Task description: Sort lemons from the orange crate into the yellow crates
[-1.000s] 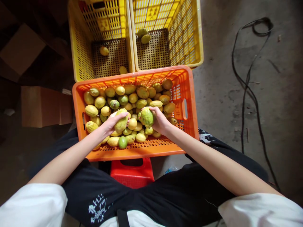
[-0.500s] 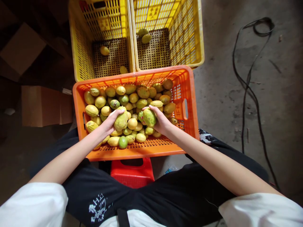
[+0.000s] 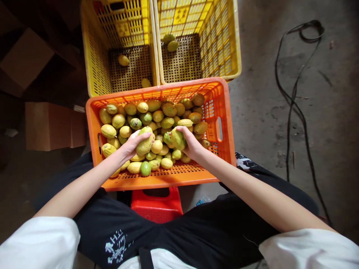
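Note:
An orange crate [image 3: 165,182] full of yellow and greenish lemons [image 3: 118,120] stands before me. Over the middle of the pile, my left hand [image 3: 131,145] is closed around a large yellow-green lemon [image 3: 144,146], thumb lying across its upper side. To the right, my right hand [image 3: 192,144] grips a greener lemon [image 3: 177,139] with the thumb on top; most of its other fingers are hidden behind the fruit. The two held lemons are apart, with loose ones showing between them. A small bright green lemon [image 3: 145,169] lies by the crate's near wall.
Beyond the orange crate, a left yellow crate [image 3: 97,56] and a right yellow crate [image 3: 234,45] each hold a few lemons. A red stool [image 3: 157,207] is under the near side. Cardboard boxes [image 3: 50,127] lie left; a black cable [image 3: 293,99] runs across the floor at right.
The lemon in my left hand has been turned, and the thumb has shifted right across it. The lemon in my right hand has also rolled slightly. Both hands stay over the crate.

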A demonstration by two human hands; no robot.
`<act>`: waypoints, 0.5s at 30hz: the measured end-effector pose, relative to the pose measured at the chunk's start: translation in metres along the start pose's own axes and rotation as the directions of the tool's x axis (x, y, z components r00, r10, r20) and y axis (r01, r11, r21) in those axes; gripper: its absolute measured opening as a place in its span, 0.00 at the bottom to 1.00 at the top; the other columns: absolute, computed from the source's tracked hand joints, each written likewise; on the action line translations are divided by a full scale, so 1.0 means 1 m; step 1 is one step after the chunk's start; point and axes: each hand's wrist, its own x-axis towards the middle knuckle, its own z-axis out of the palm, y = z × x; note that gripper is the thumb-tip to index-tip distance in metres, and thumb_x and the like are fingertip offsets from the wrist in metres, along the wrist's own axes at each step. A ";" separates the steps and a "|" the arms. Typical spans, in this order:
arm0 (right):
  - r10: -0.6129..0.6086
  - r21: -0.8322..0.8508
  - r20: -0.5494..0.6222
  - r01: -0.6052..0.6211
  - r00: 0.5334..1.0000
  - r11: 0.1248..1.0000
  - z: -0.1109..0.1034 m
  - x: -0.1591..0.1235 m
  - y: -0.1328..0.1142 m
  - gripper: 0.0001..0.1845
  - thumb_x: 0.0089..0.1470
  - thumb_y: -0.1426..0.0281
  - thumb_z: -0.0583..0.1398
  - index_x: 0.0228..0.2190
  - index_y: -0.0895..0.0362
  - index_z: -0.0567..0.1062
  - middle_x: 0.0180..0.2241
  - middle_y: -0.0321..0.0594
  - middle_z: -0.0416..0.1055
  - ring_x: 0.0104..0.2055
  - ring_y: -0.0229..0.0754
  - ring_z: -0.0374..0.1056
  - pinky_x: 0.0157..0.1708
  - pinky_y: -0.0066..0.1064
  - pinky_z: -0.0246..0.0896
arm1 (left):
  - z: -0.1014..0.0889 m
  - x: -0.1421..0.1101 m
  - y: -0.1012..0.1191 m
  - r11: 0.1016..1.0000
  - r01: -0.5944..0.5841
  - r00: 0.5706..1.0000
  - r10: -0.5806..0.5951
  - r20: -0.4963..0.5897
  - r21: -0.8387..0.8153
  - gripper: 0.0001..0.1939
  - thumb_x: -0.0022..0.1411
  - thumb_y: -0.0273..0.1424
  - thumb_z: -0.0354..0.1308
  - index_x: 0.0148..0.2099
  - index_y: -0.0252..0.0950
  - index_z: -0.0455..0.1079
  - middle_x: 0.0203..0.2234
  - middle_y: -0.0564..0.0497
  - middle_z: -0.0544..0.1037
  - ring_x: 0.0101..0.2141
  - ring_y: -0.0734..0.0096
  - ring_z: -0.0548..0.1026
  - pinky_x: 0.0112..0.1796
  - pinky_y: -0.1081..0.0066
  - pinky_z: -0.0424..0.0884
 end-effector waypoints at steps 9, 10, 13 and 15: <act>0.118 0.101 -0.033 -0.115 0.992 0.988 0.010 -0.002 -0.009 0.20 0.56 0.49 0.74 0.34 0.48 0.77 0.33 0.42 0.85 0.44 0.58 0.86 0.37 0.43 0.84 | 0.014 -0.009 0.016 0.980 0.091 0.975 -0.123 -0.185 -0.176 0.07 0.77 0.34 0.64 0.47 0.39 0.81 0.35 0.45 0.86 0.37 0.58 0.87 0.40 0.65 0.87; 0.130 0.101 -0.030 -0.127 0.991 0.987 0.009 -0.002 -0.009 0.20 0.57 0.48 0.74 0.34 0.48 0.77 0.33 0.42 0.85 0.44 0.58 0.86 0.36 0.43 0.84 | 0.015 -0.010 0.017 0.978 0.082 0.974 -0.119 -0.190 -0.192 0.07 0.78 0.35 0.63 0.48 0.39 0.81 0.34 0.45 0.86 0.36 0.58 0.87 0.39 0.65 0.87; 0.143 0.080 -0.022 -0.141 0.989 0.987 0.007 -0.001 -0.007 0.23 0.57 0.44 0.74 0.36 0.48 0.77 0.33 0.41 0.84 0.43 0.58 0.86 0.33 0.42 0.82 | 0.017 -0.011 0.018 0.975 0.062 0.980 -0.100 -0.172 -0.215 0.12 0.78 0.36 0.60 0.52 0.38 0.83 0.34 0.44 0.87 0.36 0.57 0.87 0.37 0.66 0.87; 0.125 0.057 -0.017 -0.124 0.992 0.991 0.007 -0.001 -0.005 0.25 0.54 0.43 0.77 0.37 0.47 0.78 0.33 0.41 0.84 0.43 0.56 0.85 0.32 0.40 0.81 | 0.018 -0.010 0.017 0.975 0.060 0.983 -0.095 -0.157 -0.212 0.15 0.78 0.37 0.59 0.54 0.37 0.85 0.34 0.42 0.88 0.36 0.55 0.87 0.36 0.65 0.87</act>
